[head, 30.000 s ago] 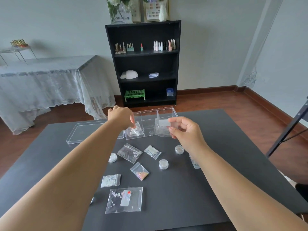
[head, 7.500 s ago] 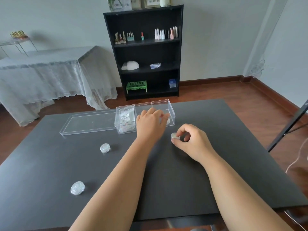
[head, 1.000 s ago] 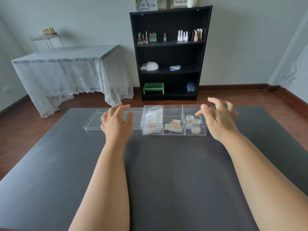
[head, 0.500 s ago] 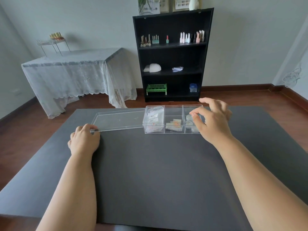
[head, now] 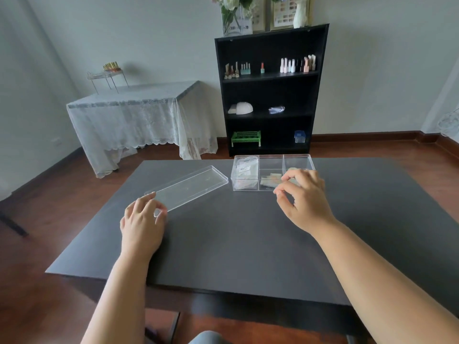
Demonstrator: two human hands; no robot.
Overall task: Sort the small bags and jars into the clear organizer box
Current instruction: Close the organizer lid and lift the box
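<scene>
nail salon room | polish bottles [head: 295,65] on black shelf [head: 270,75] | nail lamp [head: 242,108]

No lettering here is sharp enough to read.

organizer box [head: 272,161]: clear glossy plastic | lid [head: 188,187]: same | table [head: 236,239]: matt black
</scene>
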